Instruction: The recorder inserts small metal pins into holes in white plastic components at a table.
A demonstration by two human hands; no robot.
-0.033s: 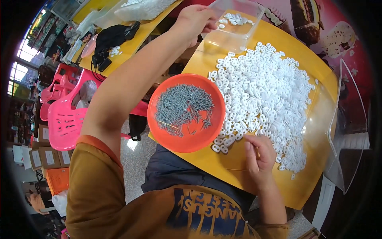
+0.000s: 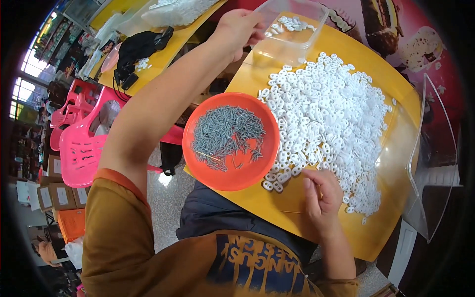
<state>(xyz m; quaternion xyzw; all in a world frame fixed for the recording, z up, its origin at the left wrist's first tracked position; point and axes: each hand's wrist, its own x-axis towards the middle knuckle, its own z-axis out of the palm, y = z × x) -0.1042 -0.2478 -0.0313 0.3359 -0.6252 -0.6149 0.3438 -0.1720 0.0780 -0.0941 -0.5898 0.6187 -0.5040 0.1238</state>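
Reaching far forward, the left hand (image 2: 237,27) closed its grip on the tub's (image 2: 292,34) near rim, above the dish (image 2: 231,141) of screws (image 2: 222,134); the right hand (image 2: 321,198) pinched something unseen beside the white pile (image 2: 331,114) on the counter (image 2: 277,203).

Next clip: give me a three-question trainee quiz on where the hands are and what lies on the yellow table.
1. True or false: the left hand is at the clear plastic container.
2. What fills the orange plate? A) small grey nails B) white rings C) nothing
3. The right hand rests at the near edge of which heap?

Key: 1 true; 2 A; 3 the pile of white plastic pieces on the yellow table.
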